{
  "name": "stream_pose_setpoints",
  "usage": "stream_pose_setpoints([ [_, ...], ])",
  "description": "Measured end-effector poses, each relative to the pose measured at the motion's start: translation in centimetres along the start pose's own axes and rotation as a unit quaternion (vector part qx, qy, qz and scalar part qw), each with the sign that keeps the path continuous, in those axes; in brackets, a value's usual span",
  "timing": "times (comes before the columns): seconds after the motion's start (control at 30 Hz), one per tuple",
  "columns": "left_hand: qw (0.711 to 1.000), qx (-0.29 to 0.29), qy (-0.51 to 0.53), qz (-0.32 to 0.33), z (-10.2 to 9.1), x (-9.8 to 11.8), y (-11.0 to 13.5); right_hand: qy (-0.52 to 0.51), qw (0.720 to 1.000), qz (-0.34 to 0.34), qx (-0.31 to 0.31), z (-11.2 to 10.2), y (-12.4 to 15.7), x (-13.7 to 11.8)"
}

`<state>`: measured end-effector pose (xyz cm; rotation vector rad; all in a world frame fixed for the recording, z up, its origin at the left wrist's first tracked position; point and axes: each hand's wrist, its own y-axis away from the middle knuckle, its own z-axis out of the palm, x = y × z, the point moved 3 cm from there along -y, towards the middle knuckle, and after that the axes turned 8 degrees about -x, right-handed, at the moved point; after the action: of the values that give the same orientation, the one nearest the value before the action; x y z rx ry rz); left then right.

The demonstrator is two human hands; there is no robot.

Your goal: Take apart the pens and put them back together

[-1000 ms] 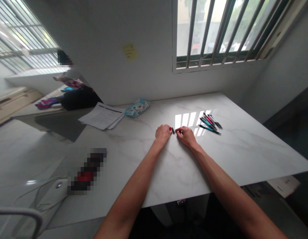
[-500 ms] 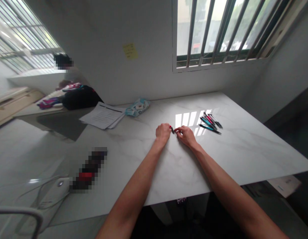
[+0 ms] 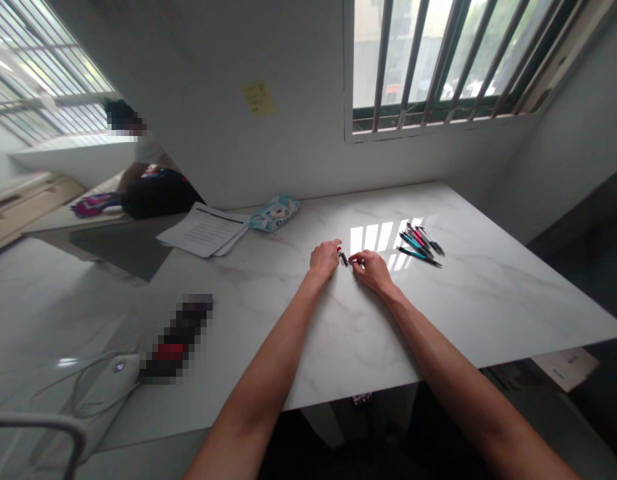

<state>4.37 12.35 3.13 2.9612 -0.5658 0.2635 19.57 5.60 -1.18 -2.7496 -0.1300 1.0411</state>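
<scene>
- Head view: left hand (image 3: 323, 260) curled beside a small red piece (image 3: 339, 249); cannot tell whether it grips.
- Right hand (image 3: 371, 269): half curled, grip also unclear.
- Black piece (image 3: 344, 259): between the hands.
- Pens (image 3: 418, 239): on the table (image 3: 348, 340), right of both hands.

- The bare, sleeveless-looking left forearm (image 3: 271, 353) rises from the bottom edge, slanting forward and to the right, narrowing toward the wrist.
- The equally bare right forearm (image 3: 438, 350) comes in from the lower right corner area, slanting forward and to the left, so that the two converge.
- The left wrist (image 3: 316, 279) looks nearly straight.
- The left hand (image 3: 324, 260) is ungloved and curled, back upward, one finger poking forward beyond the rest.
- The right hand (image 3: 371, 269), also ungloved, bends its fingers inward toward the left one.
- Both hands sit near each other, apart; their fingertips are too small to read clearly.
</scene>
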Motion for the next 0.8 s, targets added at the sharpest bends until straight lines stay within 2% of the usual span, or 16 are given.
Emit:
stream_pose_setpoints([
  [0.47,1.000,-0.005,-0.013,0.024,-0.1,0.3,1.2,0.009,1.000,-0.012,0.001,0.4,-0.3,0.5],
  [0.8,1.000,-0.021,-0.022,0.005,0.3,1.0,2.2,0.037,0.999,-0.012,-0.008,0.4,-0.2,0.3],
])
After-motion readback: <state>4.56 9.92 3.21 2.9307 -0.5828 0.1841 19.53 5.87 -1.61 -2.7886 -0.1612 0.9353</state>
